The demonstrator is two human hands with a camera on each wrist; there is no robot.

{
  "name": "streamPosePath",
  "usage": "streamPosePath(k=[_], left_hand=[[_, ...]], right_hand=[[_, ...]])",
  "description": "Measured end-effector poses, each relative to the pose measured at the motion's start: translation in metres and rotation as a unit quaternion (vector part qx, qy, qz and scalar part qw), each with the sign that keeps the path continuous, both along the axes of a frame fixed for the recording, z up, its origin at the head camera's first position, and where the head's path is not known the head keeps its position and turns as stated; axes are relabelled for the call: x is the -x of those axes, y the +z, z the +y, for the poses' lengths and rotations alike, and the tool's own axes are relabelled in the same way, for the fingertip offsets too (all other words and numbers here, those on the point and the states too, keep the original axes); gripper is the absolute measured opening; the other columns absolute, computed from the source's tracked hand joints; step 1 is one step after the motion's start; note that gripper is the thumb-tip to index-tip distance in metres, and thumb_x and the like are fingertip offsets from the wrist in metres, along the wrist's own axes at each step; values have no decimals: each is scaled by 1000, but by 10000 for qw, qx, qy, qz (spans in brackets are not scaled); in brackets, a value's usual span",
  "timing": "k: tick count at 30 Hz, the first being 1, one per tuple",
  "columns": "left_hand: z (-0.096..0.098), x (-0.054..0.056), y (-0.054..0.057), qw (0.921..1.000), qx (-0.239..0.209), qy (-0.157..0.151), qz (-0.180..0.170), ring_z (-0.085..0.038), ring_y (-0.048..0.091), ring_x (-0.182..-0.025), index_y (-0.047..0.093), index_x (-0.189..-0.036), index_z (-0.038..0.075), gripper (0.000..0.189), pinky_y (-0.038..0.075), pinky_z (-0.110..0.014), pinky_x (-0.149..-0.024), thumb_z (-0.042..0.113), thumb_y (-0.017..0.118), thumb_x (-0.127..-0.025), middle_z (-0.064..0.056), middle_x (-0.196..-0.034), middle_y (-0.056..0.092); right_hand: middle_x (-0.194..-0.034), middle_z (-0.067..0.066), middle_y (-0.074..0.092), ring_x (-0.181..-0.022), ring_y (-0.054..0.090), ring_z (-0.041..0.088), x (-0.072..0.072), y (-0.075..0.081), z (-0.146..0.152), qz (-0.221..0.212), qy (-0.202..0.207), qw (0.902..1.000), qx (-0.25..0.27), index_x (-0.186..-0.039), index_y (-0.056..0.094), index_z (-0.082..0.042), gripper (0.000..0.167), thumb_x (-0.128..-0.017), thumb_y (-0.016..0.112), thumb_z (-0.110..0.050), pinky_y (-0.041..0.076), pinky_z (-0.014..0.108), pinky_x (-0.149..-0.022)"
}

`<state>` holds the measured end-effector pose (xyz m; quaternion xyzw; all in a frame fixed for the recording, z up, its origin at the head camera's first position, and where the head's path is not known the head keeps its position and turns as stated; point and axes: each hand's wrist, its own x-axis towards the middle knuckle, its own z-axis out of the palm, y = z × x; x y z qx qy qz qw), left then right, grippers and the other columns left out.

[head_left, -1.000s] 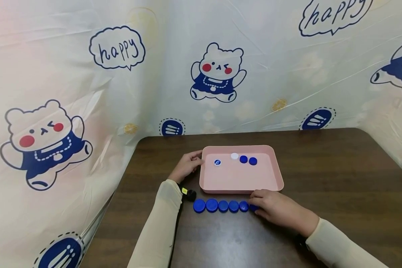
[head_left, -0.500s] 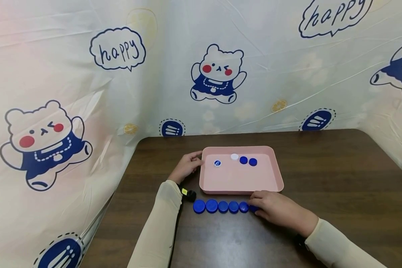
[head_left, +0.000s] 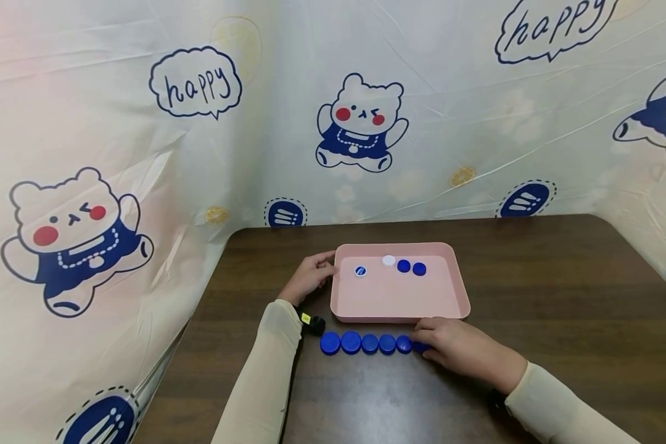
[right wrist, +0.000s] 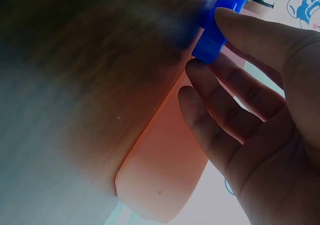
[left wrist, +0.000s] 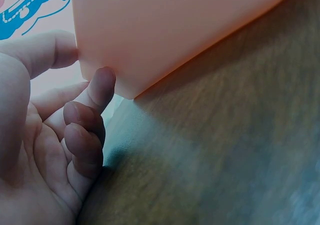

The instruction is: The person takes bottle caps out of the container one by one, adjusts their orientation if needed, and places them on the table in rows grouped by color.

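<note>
Several blue bottle caps (head_left: 369,343) lie in a row along the near side of a pink tray (head_left: 399,304). At the row's right end my right hand (head_left: 466,348) pinches the last blue cap (right wrist: 210,44) between thumb and fingers; its ridged side shows in the right wrist view. That cap is mostly covered by the fingers in the head view. My left hand (head_left: 308,277) touches the tray's left wall with its fingertips, the other fingers loosely bent, as the left wrist view shows. In the tray are two blue caps (head_left: 403,266), a white cap (head_left: 388,261) and a white one with a blue print (head_left: 361,271).
Everything stands on a dark brown wooden table (head_left: 544,296). A curtain (head_left: 449,123) printed with bears hangs behind and beside it. A black strap device (head_left: 315,324) on the left wrist sits close to the left end of the cap row.
</note>
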<state>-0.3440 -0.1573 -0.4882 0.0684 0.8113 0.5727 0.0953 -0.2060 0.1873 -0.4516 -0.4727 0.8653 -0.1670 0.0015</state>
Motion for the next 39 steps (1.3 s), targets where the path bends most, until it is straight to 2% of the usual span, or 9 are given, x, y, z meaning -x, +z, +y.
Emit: streamPosePath(k=[25,33,39], left_hand=[[0,0,1,9999,80,44,-62,-19,50,-62,56,-138,15,50,44,-29,-55,20,68,-90,-6,-74,56],[0,1,-1,10000,-5,8,-21,-20,49,-60,55,-139,13,50,44,-30,-55,19,68,-90,-6,-72,54],[-1,1,0,10000,19,-30,-80,-19,49,-61,55,-139,13,50,44,-30,-56,20,69,-91,-7,-74,55]], right_hand=[[-100,-4,62,-88,59,8,1,-1,-1,103,28,9999,-105,-110,71,-11,31,-80,79,-10,53,30,-79],[-101,-4,64,-89,61,8,1,4,1,-25,-147,9999,32,-109,71,-11,27,-83,77,-13,53,31,-79],[-97,-3,65,-86,62,9,4,6,1,429,-56,9983,387,-105,72,-9,24,-82,77,-10,54,31,-77]])
